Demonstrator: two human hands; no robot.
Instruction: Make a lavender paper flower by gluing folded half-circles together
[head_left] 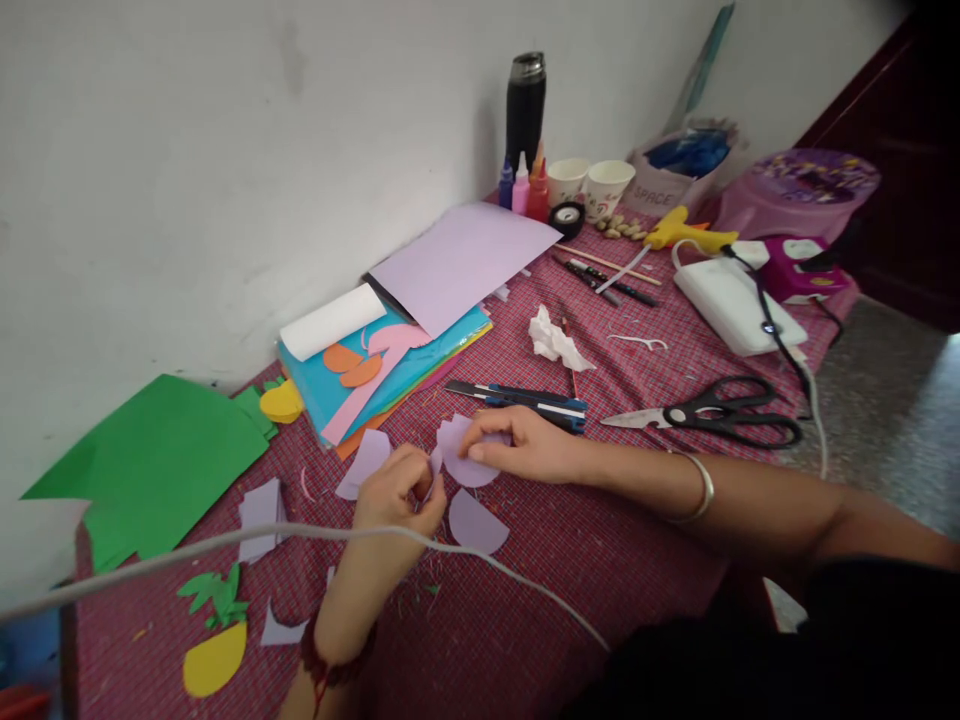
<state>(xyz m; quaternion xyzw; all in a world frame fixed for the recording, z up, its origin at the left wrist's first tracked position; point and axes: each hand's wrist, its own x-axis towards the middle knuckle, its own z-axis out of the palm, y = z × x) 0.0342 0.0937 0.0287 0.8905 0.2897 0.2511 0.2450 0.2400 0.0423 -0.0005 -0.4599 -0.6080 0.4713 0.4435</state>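
My left hand (397,492), with a dark red bead bracelet at the wrist, pinches the edge of a small light purple paper piece (435,462) seen nearly edge-on. My right hand (529,445), wearing a silver bangle, has its thumb and fingers closed on a rounded purple paper cutout (480,476) with a notched edge. A fan-shaped purple piece (478,522) lies just below it. Another purple piece (364,463) sits behind my left hand. Behind my right hand rests a blue and black utility knife (517,396). Black-handled scissors (705,412) lie open to the right.
A pale cord (517,577) crosses in front of my left wrist. Green sheets (172,460), a yellow-and-green paper cutout (215,660) and a purple stack (261,518) lie left. Coloured paper packs (315,390), a black bottle (525,110), a yellow glue gun (686,233) and a white power box (739,300) stand farther back.
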